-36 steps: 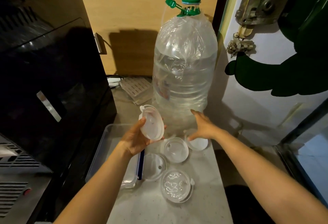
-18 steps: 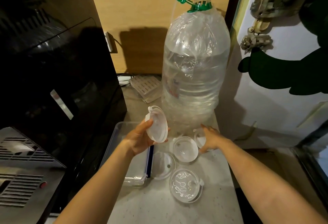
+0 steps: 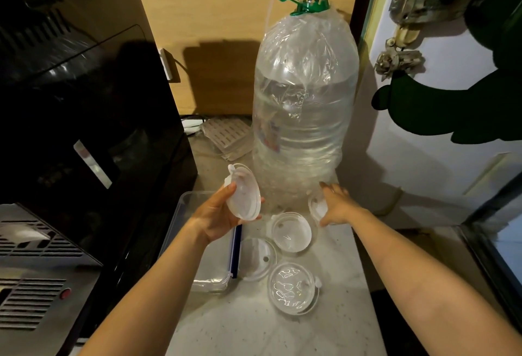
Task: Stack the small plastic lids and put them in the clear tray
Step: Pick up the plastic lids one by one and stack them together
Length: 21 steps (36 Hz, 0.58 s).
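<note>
My left hand (image 3: 217, 217) holds a round translucent lid (image 3: 243, 192) tilted on edge above the clear tray (image 3: 186, 206), which lies at the counter's left with a blue clip on its right side. My right hand (image 3: 337, 204) grips another small lid (image 3: 316, 208) by its rim, tipped up off the counter beside the big bottle. Three more lids lie flat on the counter: one (image 3: 292, 233) between my hands, one with a small hole (image 3: 255, 258) next to the tray, and the nearest one (image 3: 292, 288) with a tab.
A large clear water bottle (image 3: 305, 101) with a green cap stands right behind the lids. A black appliance (image 3: 84, 118) walls off the left side. A white door (image 3: 440, 158) is on the right. The counter's right edge drops off near my right forearm.
My right hand has closed on the far-right lid and tipped it up from the counter. My left hand keeps its lid in about the same place; the view has shifted slightly.
</note>
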### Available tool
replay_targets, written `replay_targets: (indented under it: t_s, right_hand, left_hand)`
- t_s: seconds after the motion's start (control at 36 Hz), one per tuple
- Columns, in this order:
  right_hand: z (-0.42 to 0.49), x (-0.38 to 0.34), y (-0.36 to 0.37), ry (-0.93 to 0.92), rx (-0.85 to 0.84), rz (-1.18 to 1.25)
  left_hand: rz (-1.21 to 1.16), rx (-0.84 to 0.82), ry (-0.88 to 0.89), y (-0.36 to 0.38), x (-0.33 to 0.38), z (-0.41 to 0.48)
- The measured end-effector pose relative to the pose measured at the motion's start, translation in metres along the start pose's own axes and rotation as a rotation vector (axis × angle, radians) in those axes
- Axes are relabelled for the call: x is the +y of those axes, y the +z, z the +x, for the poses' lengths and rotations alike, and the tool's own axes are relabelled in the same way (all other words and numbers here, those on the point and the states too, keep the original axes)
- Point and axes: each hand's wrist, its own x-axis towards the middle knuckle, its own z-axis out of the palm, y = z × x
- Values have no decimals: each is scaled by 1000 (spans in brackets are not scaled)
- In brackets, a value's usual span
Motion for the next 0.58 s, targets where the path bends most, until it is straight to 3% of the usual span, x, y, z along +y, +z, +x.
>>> replay_targets:
  t_s: [0.17, 0.33, 0.58]
  right_hand:
    - [-15, -18, -43, -64, 140, 126]
    - [-47, -57, -83, -269, 272, 366]
    - [-97, -101, -93, -513, 166, 472]
  left_hand:
    - [-22, -26, 8, 4, -1, 4]
    - [-18, -66, 4, 15, 0, 11]
    - [-8, -283, 73, 36, 6, 15]
